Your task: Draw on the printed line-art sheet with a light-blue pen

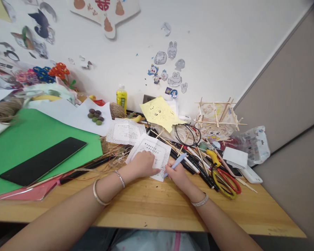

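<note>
Two hands are working on a paper square.
The left hand is pressing the printed paper flat, fingers curled; the right hand is gripping a pale blue pen.

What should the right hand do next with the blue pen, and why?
Probably lower the tip of the light blue pen onto the printed paper square and start a short stroke. The right hand grips it with the tip at the paper's edge, and the left hand presses the sheet down.

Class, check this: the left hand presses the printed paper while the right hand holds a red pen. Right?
No. The head view shows the right hand holds a light blue pen, not red; the left hand does press on the printed paper.
</note>
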A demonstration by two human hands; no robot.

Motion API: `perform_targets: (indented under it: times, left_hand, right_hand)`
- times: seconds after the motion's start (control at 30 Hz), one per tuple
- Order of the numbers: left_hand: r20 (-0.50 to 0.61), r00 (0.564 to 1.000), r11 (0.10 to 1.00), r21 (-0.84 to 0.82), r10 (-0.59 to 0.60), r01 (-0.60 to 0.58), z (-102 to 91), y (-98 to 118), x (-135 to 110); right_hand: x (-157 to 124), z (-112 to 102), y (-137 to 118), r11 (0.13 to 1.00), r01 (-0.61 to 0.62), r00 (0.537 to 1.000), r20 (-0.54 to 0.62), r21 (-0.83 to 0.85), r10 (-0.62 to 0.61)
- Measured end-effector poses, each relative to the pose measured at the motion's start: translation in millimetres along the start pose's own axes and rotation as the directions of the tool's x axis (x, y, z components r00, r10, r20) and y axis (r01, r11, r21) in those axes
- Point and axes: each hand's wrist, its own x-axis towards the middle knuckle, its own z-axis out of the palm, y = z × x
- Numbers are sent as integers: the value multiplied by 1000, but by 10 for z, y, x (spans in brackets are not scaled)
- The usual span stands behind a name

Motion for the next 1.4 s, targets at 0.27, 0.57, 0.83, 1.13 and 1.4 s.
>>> perform_targets:
  times: [0.27, 0.57, 0.83, 1.13, 1.4]
  left_hand:
    - [14, 1000, 1000, -21, 11, -11, -12, -13, -4]
    - [10, 1000, 1000, -4, 22, -22, 1, -19, -4]
    - [24, 1000, 1000, 5, 10, -10, -23, -5, -12]
    - [19, 1000, 1000, -3, 22, -22, -11, -14, -4]
    - [14, 1000, 1000, -8, 17, -16, -23, -3, -10]
  right_hand:
    - [-25, -6, -14, 997, -50, 998, -39, 53, 52]
    - [-28, 20, -9, 996, 66, 997, 29, -62, -65]
    - [-30, 19, -12, 994, 76, 997, 34, -80, -74]
    - [-36, 12, -21, 994, 59, 998, 29, -88, -57]
    - [-25, 13, -3, 996, 52, 998, 22, -78, -50]
